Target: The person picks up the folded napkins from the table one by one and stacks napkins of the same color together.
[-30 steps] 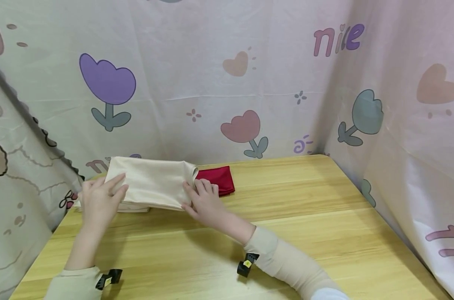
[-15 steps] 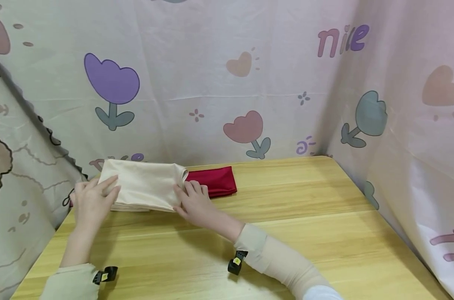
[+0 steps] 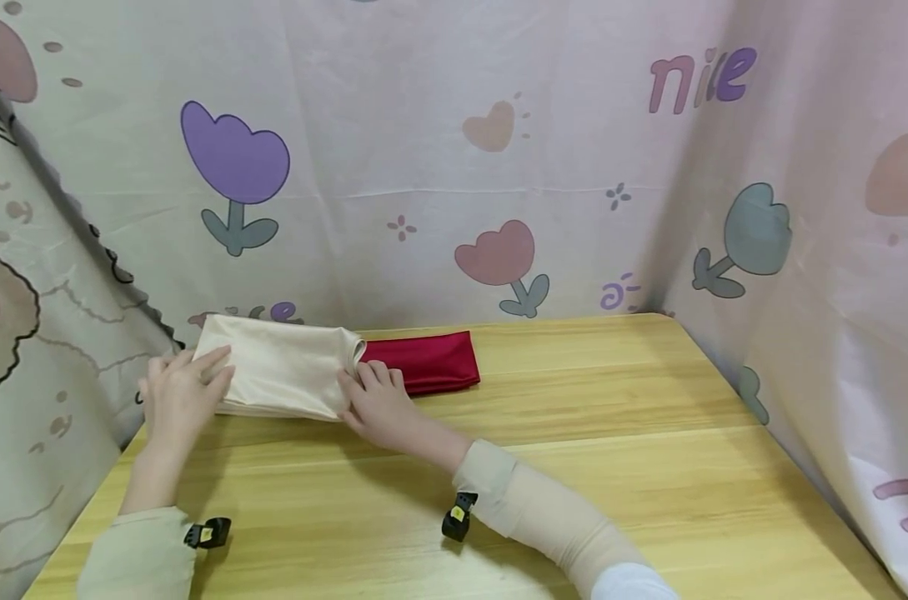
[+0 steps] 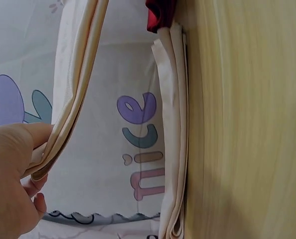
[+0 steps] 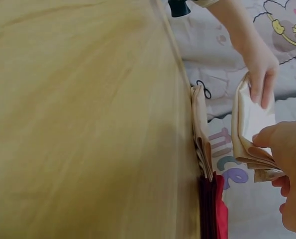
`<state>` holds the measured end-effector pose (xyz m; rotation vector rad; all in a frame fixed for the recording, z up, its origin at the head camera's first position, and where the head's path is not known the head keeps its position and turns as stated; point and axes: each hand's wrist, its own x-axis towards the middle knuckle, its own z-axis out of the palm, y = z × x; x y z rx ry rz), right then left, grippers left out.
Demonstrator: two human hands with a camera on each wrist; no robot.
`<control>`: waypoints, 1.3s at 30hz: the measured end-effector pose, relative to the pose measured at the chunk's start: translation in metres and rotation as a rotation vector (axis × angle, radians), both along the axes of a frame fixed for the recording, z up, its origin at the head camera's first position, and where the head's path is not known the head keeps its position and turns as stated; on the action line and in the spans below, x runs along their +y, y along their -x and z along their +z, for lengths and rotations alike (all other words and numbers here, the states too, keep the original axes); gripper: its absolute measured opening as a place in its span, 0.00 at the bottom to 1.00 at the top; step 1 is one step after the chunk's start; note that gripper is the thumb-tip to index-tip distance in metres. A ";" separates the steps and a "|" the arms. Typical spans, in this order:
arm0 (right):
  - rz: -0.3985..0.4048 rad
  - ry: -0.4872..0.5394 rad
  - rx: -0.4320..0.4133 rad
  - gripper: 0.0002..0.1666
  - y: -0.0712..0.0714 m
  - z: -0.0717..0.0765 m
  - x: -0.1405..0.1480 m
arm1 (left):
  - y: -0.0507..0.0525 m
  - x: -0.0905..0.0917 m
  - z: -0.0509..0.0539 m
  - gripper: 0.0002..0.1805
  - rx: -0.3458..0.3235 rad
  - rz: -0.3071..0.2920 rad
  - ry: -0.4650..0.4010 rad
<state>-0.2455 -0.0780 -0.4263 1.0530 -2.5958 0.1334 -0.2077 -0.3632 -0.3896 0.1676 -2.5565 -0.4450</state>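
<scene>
A folded cream cloth with a satin sheen is held between both hands above the back left of the table. My left hand grips its left end, thumb on one face and fingers on the other in the left wrist view. At the opposite end, my right hand pinches the folded layers. Below the held cloth, apart from it, a second folded cream cloth lies on the table; the head view hides it. A folded dark red cloth lies to the right, its left part covered from the head view.
The wooden table ends at the back against a patterned curtain. More curtain hangs along the left and right sides. Black wrist cameras sit on both sleeves.
Both hands have shifted the held cream cloth to the left. More of the red cloth shows, while the lower cream cloth has gone out of sight in the head view. Neither grip has changed.
</scene>
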 end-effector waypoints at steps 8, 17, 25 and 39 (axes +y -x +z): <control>-0.008 -0.003 -0.038 0.34 0.006 -0.004 -0.018 | 0.005 -0.015 -0.002 0.20 -0.031 0.028 0.017; -0.024 0.013 -0.122 0.32 0.010 -0.007 -0.040 | 0.008 -0.031 -0.008 0.19 -0.021 0.055 0.010; -0.044 0.035 -0.164 0.31 0.014 -0.005 -0.057 | 0.013 -0.042 -0.012 0.18 -0.022 0.065 0.013; -0.097 0.042 -0.281 0.33 0.022 -0.006 -0.083 | 0.023 -0.059 -0.012 0.25 -0.220 0.087 0.056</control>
